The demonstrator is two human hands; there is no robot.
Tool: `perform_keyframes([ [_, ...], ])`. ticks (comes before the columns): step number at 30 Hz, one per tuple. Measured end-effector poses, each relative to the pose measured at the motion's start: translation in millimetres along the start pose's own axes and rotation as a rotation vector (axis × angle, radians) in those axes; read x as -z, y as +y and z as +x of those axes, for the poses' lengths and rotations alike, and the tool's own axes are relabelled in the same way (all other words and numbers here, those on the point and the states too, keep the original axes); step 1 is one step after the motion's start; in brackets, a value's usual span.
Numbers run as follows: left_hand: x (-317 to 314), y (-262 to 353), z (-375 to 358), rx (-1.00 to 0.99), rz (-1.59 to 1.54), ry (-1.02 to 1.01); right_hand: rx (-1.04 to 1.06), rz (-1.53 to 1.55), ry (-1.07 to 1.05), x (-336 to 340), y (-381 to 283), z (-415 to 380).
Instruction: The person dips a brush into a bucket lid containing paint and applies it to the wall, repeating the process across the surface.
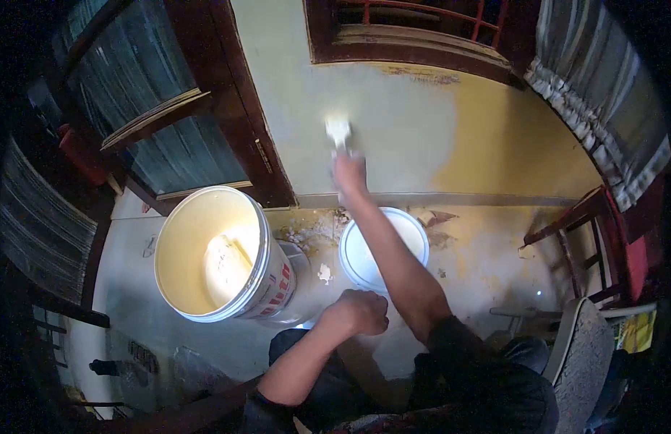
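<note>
My right hand (348, 173) is wrapped round the handle of a brush (338, 130), whose pale, bright head lies against the wall (393, 130). The wall is whitish around the brush and yellow further right. My left hand (357, 312) is closed, low in front of my body; whether anything is inside it is hidden. To its left stands a large open white bucket (259, 217) with a pale lump (228, 264) inside. A round white lid or tub (355, 262) lies on the floor partly behind my right forearm.
A dark wooden door (241, 108) with curtained glass is at the left, a barred window (415, 54) at the top. A red-brown chair (567, 224) stands right, with a grey seat (581, 347) below it. Paint flakes and debris (325, 273) lie on the floor.
</note>
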State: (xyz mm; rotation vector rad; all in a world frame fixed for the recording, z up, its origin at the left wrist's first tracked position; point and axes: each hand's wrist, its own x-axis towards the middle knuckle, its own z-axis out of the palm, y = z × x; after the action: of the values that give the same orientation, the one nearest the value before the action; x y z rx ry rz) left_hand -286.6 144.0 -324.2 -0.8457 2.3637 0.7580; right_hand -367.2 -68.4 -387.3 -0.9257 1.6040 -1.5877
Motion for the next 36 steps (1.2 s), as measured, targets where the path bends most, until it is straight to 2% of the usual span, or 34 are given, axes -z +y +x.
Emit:
perform_keyframes([
  [3,1.5,-2.0,-0.9,-0.07,-0.03,-0.019,0.412,0.053,0.058,7.6,-106.6,-37.7],
  [4,1.8,-2.5,-2.0,-0.087,-0.047,-0.027,0.413,0.058,0.051,6.1,-104.0,-36.7],
  [6,-3.3,-6.3,0.9,-0.102,-0.061,-0.024,0.275,-0.05,-0.04,4.1,-84.5,-31.8],
  [8,-5.9,-6.8,5.8,-0.125,-0.061,-0.003,0.2,-0.256,0.112,-5.7,7.7,-29.9],
  [9,-7.4,-6.4,7.9,-0.194,-0.073,-0.068,0.103,-0.311,0.043,2.3,38.5,-44.3],
  [10,-9.6,-8.1,10.7,-0.257,-0.081,-0.132,0.191,-0.389,-0.012,4.2,94.3,-42.3],
  [11,-18.4,-10.6,17.0,-0.342,-0.075,-0.144,0.143,-0.66,-0.152,12.5,115.5,-48.2],
  [13,0.2,-0.7,4.5,-0.456,-0.14,-0.324,-0.15,-0.514,-0.135,13.7,141.7,-48.2],
  [14,-8.9,-5.1,13.8,-0.69,-0.244,-0.384,-0.143,-0.402,-0.093,7.0,142.0,-33.3],
  [15,-12.0,-7.4,16.6,-0.819,-0.307,-0.391,-0.123,-0.181,-0.079,0.9,118.9,-16.3],
  [17,-16.0,-9.5,22.2,-1.108,-0.375,-0.401,-0.225,0.27,-0.181,-7.0,34.8,-1.5],
  [18,-14.2,-10.2,22.6,-1.177,-0.386,-0.399,-0.203,0.395,-0.225,-3.3,-9.3,-1.3],
  [20,-7.3,-11.4,21.9,-1.217,-0.376,-0.362,-0.017,0.368,-0.216,9.4,-106.8,-44.4],
  [23,-11.7,-13.1,25.9,-1.119,-0.376,-0.377,0.121,0.387,-0.184,4.6,-106.7,-47.4],
  [25,-18.2,-10.1,34.7,-1.042,-0.343,-0.378,-0.102,0.313,-0.221,3.3,-42.3,-23.0],
  [26,-19.2,-9.5,35.2,-0.974,-0.307,-0.383,0.108,0.022,-0.009,-6.0,29.2,-2.9],
  [27,-19.3,-8.7,33.6,-0.972,-0.304,-0.382,0.155,-0.275,0.052,-3.4,92.0,6.4],
  [29,-15.7,-7.6,30.8,-1.019,-0.236,-0.306,-0.188,-0.361,-0.141,23.1,123.8,-27.6],
  [32,-21.2,-6.5,34.7,-1.049,-0.251,-0.282,-0.234,-0.468,-0.165,25.8,232.3,-1.3],
  [33,-23.2,-7.2,37.9,-1.051,-0.249,-0.28,-0.211,-0.226,-0.107,24.1,219.0,9.9],
  [34,-26.8,-6.5,41.2,-1.003,-0.252,-0.291,-0.19,0.016,-0.049,23.3,163.7,1.9],
  [35,-29.3,-6.2,44.6,-0.955,-0.256,-0.301,-0.14,0.063,0.152,17.4,103.2,-5.9],
  [36,-28.8,-5.2,44.8,-0.956,-0.254,-0.298,-0.155,0.135,-0.026,23.5,37.9,-6.1],
])
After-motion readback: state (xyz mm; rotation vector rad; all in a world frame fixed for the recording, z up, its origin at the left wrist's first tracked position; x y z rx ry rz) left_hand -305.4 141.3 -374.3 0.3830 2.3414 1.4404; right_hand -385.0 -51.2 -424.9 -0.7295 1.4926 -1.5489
